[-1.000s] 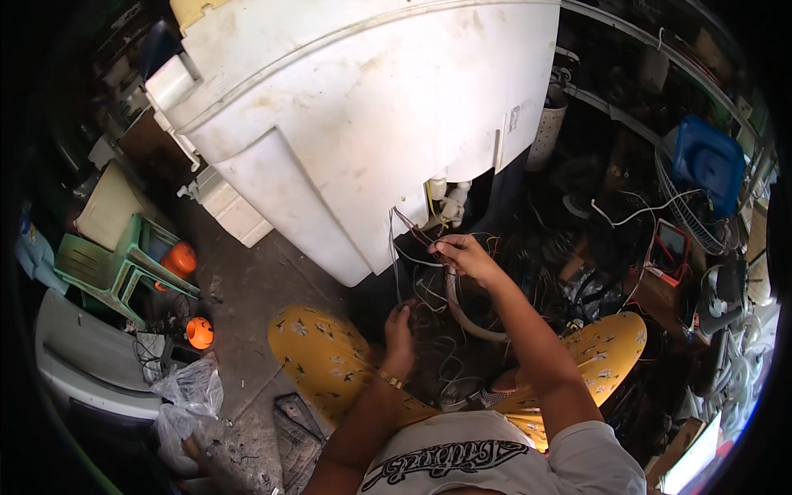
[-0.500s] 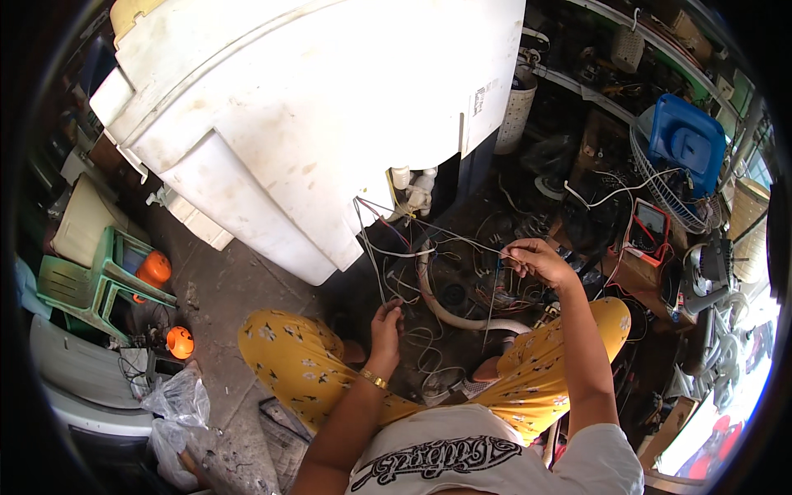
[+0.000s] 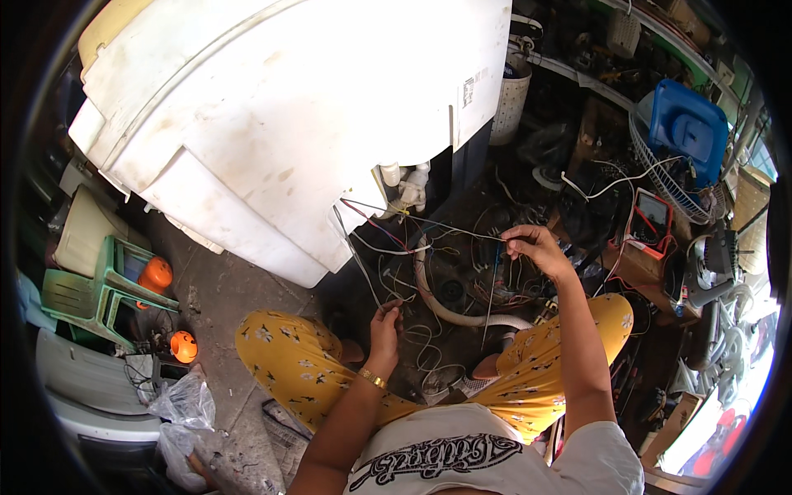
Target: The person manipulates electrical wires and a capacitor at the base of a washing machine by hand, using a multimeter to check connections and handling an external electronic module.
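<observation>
A large white appliance housing (image 3: 272, 140), like a washing machine's, leans over the floor in front of me. Thin wires come out at its lower edge, near a white plastic valve-like fitting (image 3: 411, 191). My left hand (image 3: 385, 337) is closed in a pinch on grey wires (image 3: 360, 266) that run down from that edge. Further right, my right hand (image 3: 538, 250) pinches the end of a thin dark wire (image 3: 462, 228) stretched across from the same edge. Red and purple wires (image 3: 388, 231) hang between the two.
A ribbed pale hose (image 3: 450, 315) curves over the floor among loose wires. At right lie a red-framed meter (image 3: 652, 216), a blue plastic seat-like piece (image 3: 691, 136) and a wire basket (image 3: 660, 169). Green plastic chairs (image 3: 103, 285) and orange pumpkin-shaped pails (image 3: 183, 346) stand at left.
The wires at my left hand, bowed and apart before, now run straighter and closer together. My right hand is slightly higher, its wire tauter. The housing sits further left in view.
</observation>
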{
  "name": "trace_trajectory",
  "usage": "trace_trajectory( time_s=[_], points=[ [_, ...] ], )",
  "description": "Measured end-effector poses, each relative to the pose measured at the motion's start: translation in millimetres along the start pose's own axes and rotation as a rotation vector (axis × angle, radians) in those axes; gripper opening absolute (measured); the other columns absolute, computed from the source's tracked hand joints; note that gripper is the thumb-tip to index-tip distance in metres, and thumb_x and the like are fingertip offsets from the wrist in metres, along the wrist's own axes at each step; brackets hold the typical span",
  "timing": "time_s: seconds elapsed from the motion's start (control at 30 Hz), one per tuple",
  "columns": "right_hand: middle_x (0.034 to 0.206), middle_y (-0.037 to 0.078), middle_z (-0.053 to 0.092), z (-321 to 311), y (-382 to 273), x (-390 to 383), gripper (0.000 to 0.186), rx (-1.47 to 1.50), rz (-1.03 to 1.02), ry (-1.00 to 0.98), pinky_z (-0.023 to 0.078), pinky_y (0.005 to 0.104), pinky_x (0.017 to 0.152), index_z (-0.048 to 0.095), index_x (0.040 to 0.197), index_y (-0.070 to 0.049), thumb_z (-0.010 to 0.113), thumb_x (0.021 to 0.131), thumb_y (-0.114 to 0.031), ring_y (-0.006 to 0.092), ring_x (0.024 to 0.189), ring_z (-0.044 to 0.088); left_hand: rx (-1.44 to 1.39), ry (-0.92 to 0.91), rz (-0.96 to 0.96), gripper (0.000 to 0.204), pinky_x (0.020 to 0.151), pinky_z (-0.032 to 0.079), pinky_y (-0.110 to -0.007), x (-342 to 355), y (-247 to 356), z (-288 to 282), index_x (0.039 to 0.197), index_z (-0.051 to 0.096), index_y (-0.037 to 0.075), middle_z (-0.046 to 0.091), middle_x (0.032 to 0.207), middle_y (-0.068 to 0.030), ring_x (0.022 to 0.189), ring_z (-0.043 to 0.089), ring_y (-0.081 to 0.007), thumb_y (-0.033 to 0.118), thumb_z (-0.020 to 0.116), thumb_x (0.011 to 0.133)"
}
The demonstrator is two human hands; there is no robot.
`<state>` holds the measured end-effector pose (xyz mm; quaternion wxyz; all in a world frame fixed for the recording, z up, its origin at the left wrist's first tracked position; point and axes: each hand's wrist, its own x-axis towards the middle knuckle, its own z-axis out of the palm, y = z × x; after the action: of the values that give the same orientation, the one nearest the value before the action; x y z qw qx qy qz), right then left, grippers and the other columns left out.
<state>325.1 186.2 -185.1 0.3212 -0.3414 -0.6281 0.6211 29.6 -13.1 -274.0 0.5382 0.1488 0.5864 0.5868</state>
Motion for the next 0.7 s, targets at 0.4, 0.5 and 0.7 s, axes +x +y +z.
trace_trajectory(
  time_s=[0.4, 0.5, 0.7],
  points=[
    [0.086, 0.004, 0.067, -5, 17, 1, 0.014, -0.405, -0.053, 0.210, 0.049, 0.0264, 0.073, 0.067, 0.095, 0.004, 0.068, 0.082, 0.000, 0.0106, 0.080, 0.060, -0.030, 0.112, -0.042, 0.018, 0.057, 0.039, -0.024, 7, -1, 2, 0.107, 0.063, 0.016, 0.053, 0.078, 0.0046, 0.064, 0.047, -0.0082, 0.019, 0.050, 0.095],
    [0.084, 0.004, 0.066, -11, 21, 1, 0.010, -0.401, -0.185, 0.337, 0.048, 0.0268, 0.072, 0.066, 0.090, 0.004, 0.069, 0.081, 0.000, 0.0106, 0.079, 0.059, -0.033, 0.186, 0.001, 0.018, 0.056, 0.040, -0.023, 11, -4, -2, 0.108, 0.064, 0.015, 0.053, 0.079, 0.0045, 0.063, 0.047, -0.0075, 0.016, 0.051, 0.095],
    [0.081, 0.005, 0.065, -4, 18, 3, 0.010, -0.380, -0.220, 0.398, 0.047, 0.0257, 0.073, 0.065, 0.088, 0.003, 0.070, 0.081, 0.000, 0.0117, 0.078, 0.060, 0.034, 0.240, 0.058, 0.021, 0.055, 0.039, -0.022, 20, -16, -9, 0.110, 0.062, 0.008, 0.053, 0.079, 0.0035, 0.063, 0.046, -0.0064, 0.006, 0.054, 0.092]
  ],
)
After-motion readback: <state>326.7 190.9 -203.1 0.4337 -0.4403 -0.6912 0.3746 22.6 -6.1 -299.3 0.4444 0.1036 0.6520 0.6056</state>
